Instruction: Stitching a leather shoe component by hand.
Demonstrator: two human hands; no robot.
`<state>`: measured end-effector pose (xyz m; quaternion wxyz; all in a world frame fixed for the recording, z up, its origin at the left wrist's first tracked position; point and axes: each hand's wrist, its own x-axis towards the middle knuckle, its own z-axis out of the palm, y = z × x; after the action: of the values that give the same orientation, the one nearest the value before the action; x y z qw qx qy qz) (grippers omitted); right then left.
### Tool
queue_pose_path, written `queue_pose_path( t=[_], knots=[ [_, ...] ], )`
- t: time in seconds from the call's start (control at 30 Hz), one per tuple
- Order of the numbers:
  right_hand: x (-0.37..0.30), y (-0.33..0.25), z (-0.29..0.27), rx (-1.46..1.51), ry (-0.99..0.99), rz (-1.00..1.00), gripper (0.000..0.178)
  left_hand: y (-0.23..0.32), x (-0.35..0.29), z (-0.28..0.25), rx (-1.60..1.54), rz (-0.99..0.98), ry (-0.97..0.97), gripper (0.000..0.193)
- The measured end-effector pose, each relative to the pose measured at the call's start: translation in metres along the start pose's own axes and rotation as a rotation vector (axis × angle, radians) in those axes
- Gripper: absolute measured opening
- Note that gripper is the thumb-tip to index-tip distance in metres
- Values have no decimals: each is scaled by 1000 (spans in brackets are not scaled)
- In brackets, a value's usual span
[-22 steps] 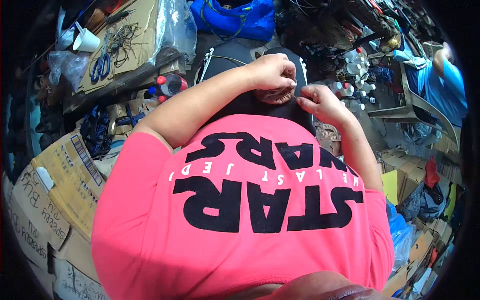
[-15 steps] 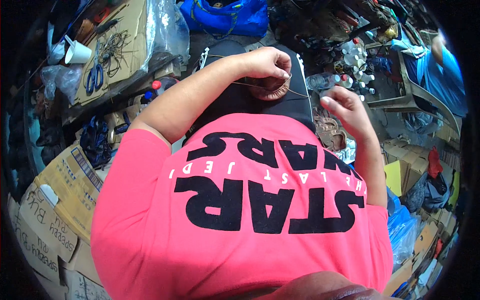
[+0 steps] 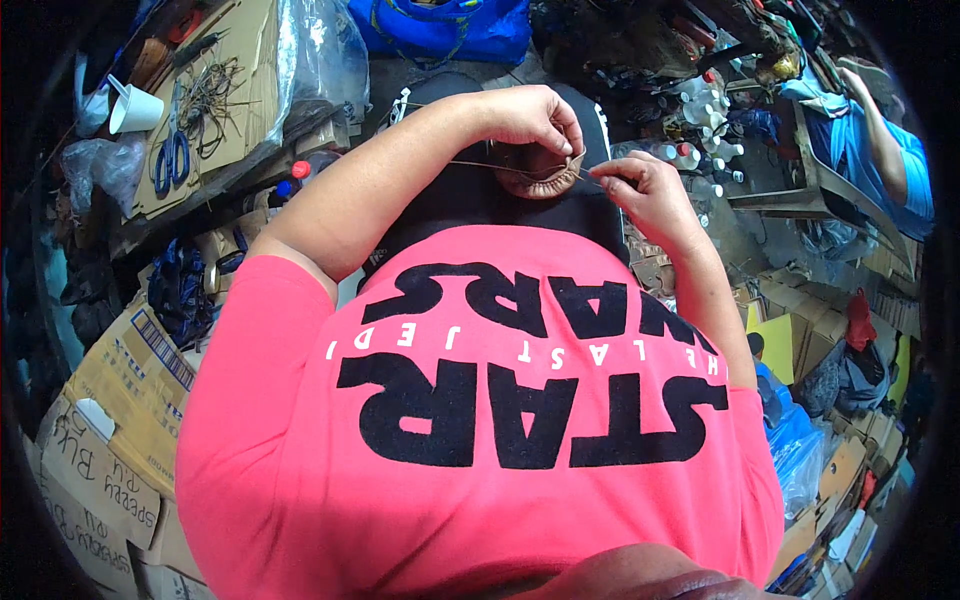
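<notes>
A brown shoe, leather-looking and rounded, its rim puckered into ridged stitches, is resting on your black-clad lap. Your left hand is reaching over it, thumb and fingertips pinching together on its rim. Your right hand is clamping a thin thread just beside it, thumb against forefinger. You're wearing a pink shirt showing big black block letters plus smaller white ones, appearing upside down. Leftward, flat cardboard is bearing wiry strands and blue-handled scissors; a smooth white cup is tilting nearby. Lower, a yellow printed box is lying by handwritten cartons. Ahead, a blue bag is slumping; rightward, plastic bottles are clustering.
</notes>
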<state>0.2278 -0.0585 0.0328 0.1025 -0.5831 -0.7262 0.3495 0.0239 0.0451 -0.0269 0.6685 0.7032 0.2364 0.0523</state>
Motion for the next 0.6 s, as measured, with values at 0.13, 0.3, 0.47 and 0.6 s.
queue_pose_path(
  t=[0.13,0.3,0.47,0.6],
  knots=[
    [-1,0,6,-41,55,-19,18,0,2,0,-4,-41,-6,19],
    [-10,-3,28,-93,246,-36,17,-4,8,-2,-5,-37,-9,19],
    [-6,-8,20,-229,245,-96,17,-1,10,-2,-2,-26,-28,20],
    [1,-12,14,-325,199,-163,18,-3,10,-2,14,-22,-35,20]
  ],
)
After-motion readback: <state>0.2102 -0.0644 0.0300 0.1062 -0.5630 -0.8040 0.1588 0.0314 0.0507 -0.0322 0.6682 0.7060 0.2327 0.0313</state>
